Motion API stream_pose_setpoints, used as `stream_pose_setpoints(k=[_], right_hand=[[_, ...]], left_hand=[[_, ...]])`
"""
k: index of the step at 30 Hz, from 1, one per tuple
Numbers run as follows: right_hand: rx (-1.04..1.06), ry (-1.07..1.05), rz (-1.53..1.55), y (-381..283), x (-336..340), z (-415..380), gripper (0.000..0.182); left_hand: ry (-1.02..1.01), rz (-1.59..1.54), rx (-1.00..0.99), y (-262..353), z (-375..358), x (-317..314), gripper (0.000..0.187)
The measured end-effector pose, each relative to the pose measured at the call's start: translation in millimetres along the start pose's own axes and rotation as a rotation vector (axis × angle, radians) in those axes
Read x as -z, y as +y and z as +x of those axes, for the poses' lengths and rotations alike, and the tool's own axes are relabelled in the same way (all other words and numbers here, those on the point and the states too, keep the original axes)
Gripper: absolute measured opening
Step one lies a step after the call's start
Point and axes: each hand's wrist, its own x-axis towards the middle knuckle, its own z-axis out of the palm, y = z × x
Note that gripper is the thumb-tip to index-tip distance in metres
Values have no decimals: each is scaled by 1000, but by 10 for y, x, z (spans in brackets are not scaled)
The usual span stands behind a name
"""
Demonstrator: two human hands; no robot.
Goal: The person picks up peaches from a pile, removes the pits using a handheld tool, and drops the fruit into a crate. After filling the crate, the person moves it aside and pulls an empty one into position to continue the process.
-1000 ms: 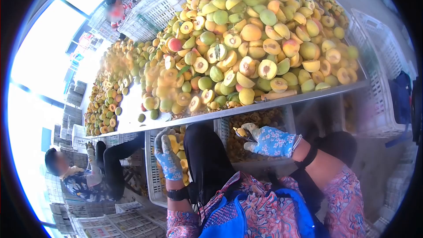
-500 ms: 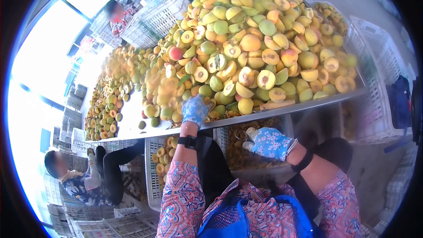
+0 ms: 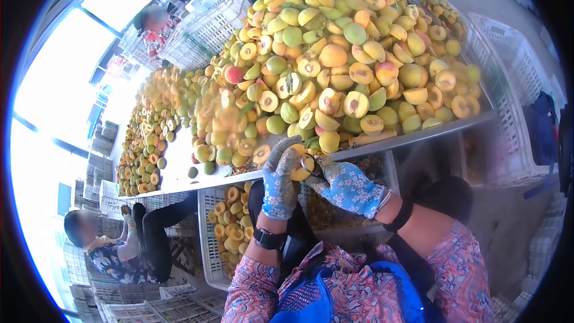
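Both my hands wear blue flowered gloves and meet at the front edge of the metal table. My left hand is closed around a yellow peach half, its cut side turned to the right. Pinched in my right hand is a small dark curved tool, which touches the fruit. Behind them rises a large pile of halved peaches, yellow and green, some showing brown pits or hollows.
Below the table, a white crate holds peach halves, beside a bin of dark scraps. More crates stand at the right. One person sits at the lower left; another is at the upper left.
My left hand has come back from the pile to the table edge with a peach half. My right hand has moved up and left to meet it, and the tool now shows.
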Motion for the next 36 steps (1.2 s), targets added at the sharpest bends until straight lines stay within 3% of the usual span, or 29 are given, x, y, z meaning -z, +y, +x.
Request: stream_pose_setpoints(k=[4, 7, 9, 14, 19, 21, 25, 27, 29, 31, 36], right_hand=[[-41, -60, -19, -40, 20, -10, 44], [-75, -30, 104, 4, 48, 17, 43], [-43, 41, 205, -10, 74, 42, 42], [-253, -28, 337, 29, 94, 102, 36], [-366, 8, 321, -44, 35, 78, 28], [-665, -121, 531, -201, 168, 100, 26], [-557, -18, 600, -178, 62, 62, 27], [-672, -302, 646, -247, 199, 39, 17], [-640, -344, 566, -220, 192, 20, 19], [-112, -13, 205, 81, -78, -101, 23], [-168, -247, -89, -139, 92, -91, 42]], left_hand=[[7, -286, 85, -94, -130, -106, 30], [71, -247, 37, -57, -175, -124, 25], [93, -174, 22, -15, -189, -125, 22], [70, 213, -5, -91, -224, -78, 21], [122, 260, 12, -204, -273, -116, 20], [51, 685, -205, -234, -299, -120, 20], [15, 935, -479, -334, -238, -55, 22], [71, 762, -355, -305, -212, -61, 24], [149, 338, -113, -290, -160, -1, 26], [139, 270, -99, -295, -125, 101, 26], [97, 329, -164, -270, -136, 3, 26]])
